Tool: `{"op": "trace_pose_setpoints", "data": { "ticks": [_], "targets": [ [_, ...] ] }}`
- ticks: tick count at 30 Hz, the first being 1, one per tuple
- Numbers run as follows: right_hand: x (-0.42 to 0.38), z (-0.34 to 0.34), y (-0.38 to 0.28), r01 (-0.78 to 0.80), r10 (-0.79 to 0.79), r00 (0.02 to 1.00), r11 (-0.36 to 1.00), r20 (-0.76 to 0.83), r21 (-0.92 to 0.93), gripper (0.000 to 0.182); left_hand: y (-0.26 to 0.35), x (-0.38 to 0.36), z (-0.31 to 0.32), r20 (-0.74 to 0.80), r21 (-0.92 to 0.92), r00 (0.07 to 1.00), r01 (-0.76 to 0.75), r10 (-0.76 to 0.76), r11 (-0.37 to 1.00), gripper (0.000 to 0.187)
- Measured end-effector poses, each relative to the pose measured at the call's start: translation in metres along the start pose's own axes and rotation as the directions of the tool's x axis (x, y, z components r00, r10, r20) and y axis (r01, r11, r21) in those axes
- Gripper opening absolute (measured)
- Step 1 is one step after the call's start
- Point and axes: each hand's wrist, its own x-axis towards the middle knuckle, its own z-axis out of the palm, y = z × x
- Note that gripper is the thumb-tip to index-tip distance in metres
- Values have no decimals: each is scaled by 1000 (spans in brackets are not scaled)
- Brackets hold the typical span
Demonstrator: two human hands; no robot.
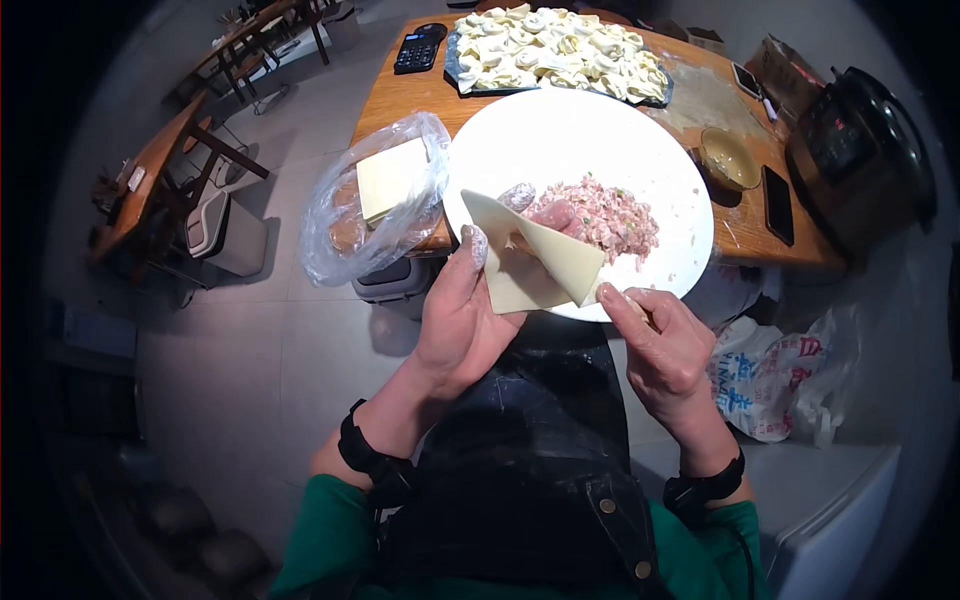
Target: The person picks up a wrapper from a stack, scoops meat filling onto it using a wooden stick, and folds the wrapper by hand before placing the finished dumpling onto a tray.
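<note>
Wrapper: the sheet sits across the left hand, in front of the plate, near the filling.
Key relation: fold slopes from upper left down to the right hand; its low right corner is at the right fingers. Sheet looks square, so the fold serves as long axis.
Nearer hand: left, directly under it; right only at the corner.
Left fingers: loosely curled, cradling the sheet; thumb at left edge, two fingertips showing past the far edge.
Right fingers: nearly closed, pinching the corner.
Under the flap: shadowed, can't tell what's inside.
</note>
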Motion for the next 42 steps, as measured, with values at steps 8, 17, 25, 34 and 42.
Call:
{"op": "trace_pose_setpoints", "data": {
  "ticks": [8, 17, 25, 34, 42],
  "targets": [
    [-15, 18, 1, -45, 44, 997, 999, 67, 1, 48, -12, 5, 1, -16, 96, 994, -103, 105, 990, 55],
    [-18, -56, 106, -251, 277, 960, 912, 36, -323, 33, 8, 30, -32, -322, 314, 931, -64, 170, 947, 52],
    [18, -75, 234, -88, 295, 934, 732, 199, -675, 6, -5, 36, -47, -252, 556, 952, -3, 172, 831, 35],
    [15, -17, 69, -767, 618, 641, 495, 455, 408, 20, -10, 46, -28, -254, 550, 966, 98, 54, 830, 34],
    [-3, 18, 35, -782, 708, 580, 346, 403, 518, 14, -15, 38, -26, -229, 294, 971, 7, 63, 956, 41]
  ]
}}
